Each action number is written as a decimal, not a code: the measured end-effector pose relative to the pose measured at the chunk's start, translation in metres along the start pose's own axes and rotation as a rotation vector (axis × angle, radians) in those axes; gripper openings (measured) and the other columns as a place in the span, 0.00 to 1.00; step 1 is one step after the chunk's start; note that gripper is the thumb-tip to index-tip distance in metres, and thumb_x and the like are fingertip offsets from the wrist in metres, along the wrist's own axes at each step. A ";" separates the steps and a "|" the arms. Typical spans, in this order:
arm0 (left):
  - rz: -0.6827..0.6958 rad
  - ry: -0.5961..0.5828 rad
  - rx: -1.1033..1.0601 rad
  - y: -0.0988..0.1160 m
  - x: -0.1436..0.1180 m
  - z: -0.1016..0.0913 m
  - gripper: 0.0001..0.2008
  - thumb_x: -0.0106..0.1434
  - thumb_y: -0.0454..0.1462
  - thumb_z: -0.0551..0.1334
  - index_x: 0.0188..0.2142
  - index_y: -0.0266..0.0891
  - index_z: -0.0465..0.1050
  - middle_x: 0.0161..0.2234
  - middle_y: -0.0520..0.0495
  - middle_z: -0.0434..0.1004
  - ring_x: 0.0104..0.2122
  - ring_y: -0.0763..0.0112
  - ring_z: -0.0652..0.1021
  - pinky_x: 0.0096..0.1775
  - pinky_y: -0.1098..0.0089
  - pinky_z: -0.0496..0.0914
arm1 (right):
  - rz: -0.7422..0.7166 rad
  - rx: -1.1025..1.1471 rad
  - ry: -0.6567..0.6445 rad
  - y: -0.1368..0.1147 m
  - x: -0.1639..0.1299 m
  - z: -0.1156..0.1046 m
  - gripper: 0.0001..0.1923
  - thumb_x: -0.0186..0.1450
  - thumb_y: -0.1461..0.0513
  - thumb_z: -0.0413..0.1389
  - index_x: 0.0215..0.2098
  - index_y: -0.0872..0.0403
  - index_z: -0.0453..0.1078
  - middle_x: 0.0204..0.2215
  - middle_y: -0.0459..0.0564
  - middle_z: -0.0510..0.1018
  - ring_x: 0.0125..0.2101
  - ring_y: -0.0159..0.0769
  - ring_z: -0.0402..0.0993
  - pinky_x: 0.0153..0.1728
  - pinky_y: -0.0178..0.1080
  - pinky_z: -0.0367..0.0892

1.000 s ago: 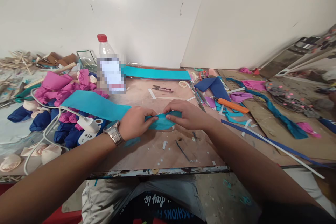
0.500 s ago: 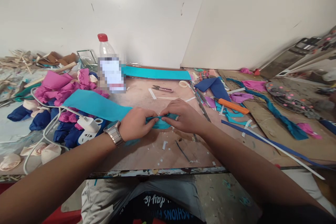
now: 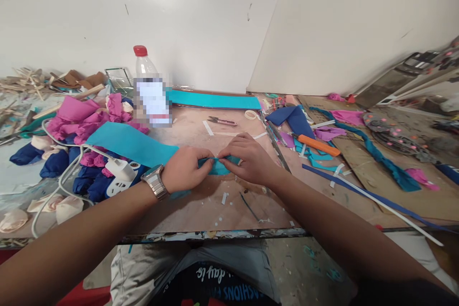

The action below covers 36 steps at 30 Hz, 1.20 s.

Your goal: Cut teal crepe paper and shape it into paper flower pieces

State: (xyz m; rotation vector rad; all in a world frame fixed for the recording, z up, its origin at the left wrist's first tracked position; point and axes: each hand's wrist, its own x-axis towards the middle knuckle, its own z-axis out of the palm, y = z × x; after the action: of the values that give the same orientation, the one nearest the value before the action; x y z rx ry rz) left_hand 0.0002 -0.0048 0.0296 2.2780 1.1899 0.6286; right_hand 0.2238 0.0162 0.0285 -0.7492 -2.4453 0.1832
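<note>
A long turquoise fabric strip (image 3: 131,142) runs from the left pile to my hands, its near end gathered between my fingers. My left hand (image 3: 188,166), with a metal watch on the wrist, is closed and pinches the strip's edge. Close beside it, my right hand (image 3: 247,160) also pinches the edge between thumb and forefinger. Part of the strip hangs below the fingertips; the rest of that end is hidden behind my hands. Beyond the hands lie small thread snips (image 3: 222,121).
At left are pink and navy fabric pieces, a power strip (image 3: 122,185) with white cables, and a red-capped bottle (image 3: 141,60) behind a phone (image 3: 154,100). An orange-handled cutter (image 3: 319,145), fabric scraps and cardboard (image 3: 373,172) lie right. Another turquoise strip (image 3: 215,101) lies along the wall.
My right thumb and fingertips have shifted slightly left along the strip's edge, closer to my left fingertips. Both hands still pinch the strip; the table's things have not moved.
</note>
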 end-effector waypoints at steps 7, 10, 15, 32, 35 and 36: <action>-0.047 0.009 -0.100 -0.001 0.000 -0.001 0.11 0.63 0.33 0.56 0.34 0.39 0.79 0.27 0.53 0.79 0.27 0.70 0.74 0.31 0.69 0.62 | -0.074 -0.109 0.019 -0.003 0.001 -0.001 0.08 0.71 0.62 0.55 0.37 0.50 0.75 0.31 0.47 0.83 0.33 0.36 0.76 0.46 0.45 0.61; -0.045 0.010 -0.125 -0.002 0.000 -0.001 0.13 0.60 0.31 0.55 0.34 0.39 0.79 0.27 0.53 0.79 0.27 0.70 0.73 0.32 0.69 0.63 | -0.087 -0.142 0.010 -0.004 0.001 -0.002 0.08 0.71 0.62 0.55 0.36 0.50 0.76 0.30 0.47 0.82 0.34 0.36 0.75 0.46 0.46 0.60; -0.061 -0.010 -0.192 -0.004 0.002 -0.001 0.15 0.58 0.30 0.53 0.35 0.38 0.80 0.29 0.53 0.79 0.29 0.69 0.74 0.32 0.69 0.64 | -0.132 -0.177 -0.001 -0.005 0.001 -0.003 0.08 0.71 0.63 0.54 0.36 0.49 0.75 0.30 0.47 0.83 0.35 0.37 0.75 0.47 0.47 0.60; -0.069 0.013 -0.223 -0.002 0.002 -0.001 0.17 0.71 0.44 0.56 0.31 0.37 0.77 0.28 0.52 0.77 0.29 0.70 0.73 0.32 0.69 0.63 | -0.122 -0.146 0.061 -0.003 0.001 -0.002 0.06 0.71 0.62 0.57 0.37 0.52 0.75 0.31 0.48 0.82 0.34 0.36 0.75 0.46 0.45 0.62; -0.074 0.002 -0.233 -0.002 0.002 -0.001 0.18 0.71 0.45 0.56 0.32 0.38 0.78 0.29 0.52 0.79 0.30 0.69 0.74 0.33 0.69 0.63 | -0.143 -0.160 0.088 -0.003 0.000 -0.001 0.06 0.71 0.62 0.57 0.37 0.52 0.75 0.30 0.47 0.81 0.34 0.36 0.75 0.45 0.45 0.62; -0.080 0.002 -0.233 -0.001 0.002 -0.001 0.18 0.70 0.45 0.57 0.32 0.38 0.78 0.29 0.52 0.79 0.30 0.69 0.75 0.33 0.69 0.63 | -0.145 -0.160 0.090 -0.003 0.000 -0.001 0.06 0.70 0.62 0.57 0.37 0.52 0.75 0.30 0.47 0.81 0.34 0.36 0.75 0.46 0.45 0.62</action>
State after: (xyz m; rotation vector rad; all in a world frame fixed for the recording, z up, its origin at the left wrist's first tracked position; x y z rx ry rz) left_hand -0.0002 -0.0022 0.0298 2.0271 1.1383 0.7005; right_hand 0.2225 0.0136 0.0305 -0.6294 -2.4371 -0.1012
